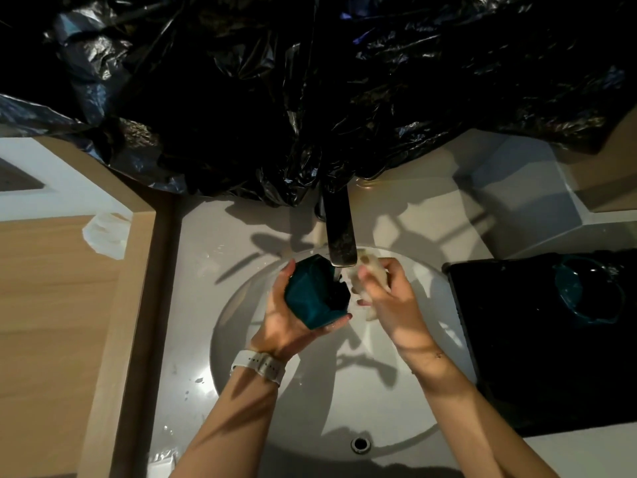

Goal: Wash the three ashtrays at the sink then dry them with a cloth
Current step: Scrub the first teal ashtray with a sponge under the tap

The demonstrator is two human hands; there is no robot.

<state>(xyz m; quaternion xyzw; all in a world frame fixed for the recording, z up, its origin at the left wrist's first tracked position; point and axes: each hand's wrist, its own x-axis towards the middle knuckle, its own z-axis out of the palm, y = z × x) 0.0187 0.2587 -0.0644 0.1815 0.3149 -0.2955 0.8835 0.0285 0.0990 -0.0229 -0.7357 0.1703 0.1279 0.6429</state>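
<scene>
Bathroom vanity, white round basin [275, 401], dim light. Black plastic sheeting [310, 81] draped behind chrome faucet [339, 232]. Left hand [293, 312] curled round teal ashtray [315, 294], tilted under the spout over the basin. Right hand [386, 294] gripping pale sponge [367, 274] just beside the ashtray's open side. White watch strap [258, 367] on left wrist. Second teal ashtray [586, 291] resting on black tray [544, 339], right of basin. Third ashtray not located.

My left hand [293, 305] curls round the ashtray [315, 293] just under the faucet [339, 232]; my right hand [382, 291], right of the faucet's tip, pinches a sponge [368, 270]. Both forearms reach forward toward the faucet.
</scene>
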